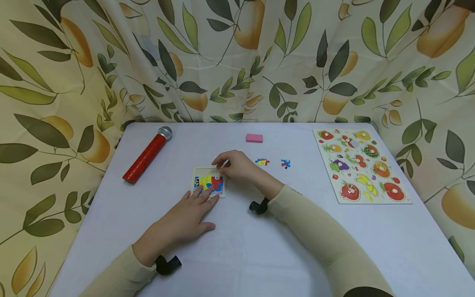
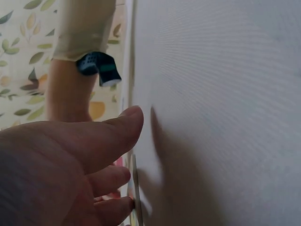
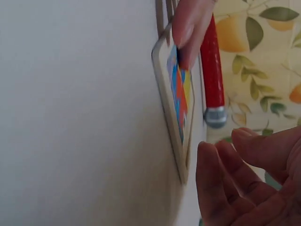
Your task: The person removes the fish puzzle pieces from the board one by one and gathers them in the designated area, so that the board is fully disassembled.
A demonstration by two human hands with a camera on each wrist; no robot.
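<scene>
A small wooden jigsaw puzzle [image 1: 194,175] lies flat on the table, its lower part filled with yellow, red and blue pieces. Straight fingers of my left hand [image 1: 178,218] rest on its lower edge and the pieces there. Over the upper right corner hovers my right hand [image 1: 239,168], fingers loosely bent. The right wrist view shows that hand [image 3: 249,179] with thumb and fingertips apart and nothing between them, beside the board's rim [image 3: 164,89]. Two loose puzzle pieces, one yellow-red [image 1: 262,162] and one mostly blue [image 1: 285,163], lie right of the right hand.
A red microphone [image 1: 146,156] lies at the left. Behind the loose pieces is a pink block [image 1: 254,138]. A fruit puzzle board [image 1: 334,175] occupies the right side of the white-covered table [image 1: 237,247]. A patterned curtain [image 1: 230,82] hangs behind the far edge.
</scene>
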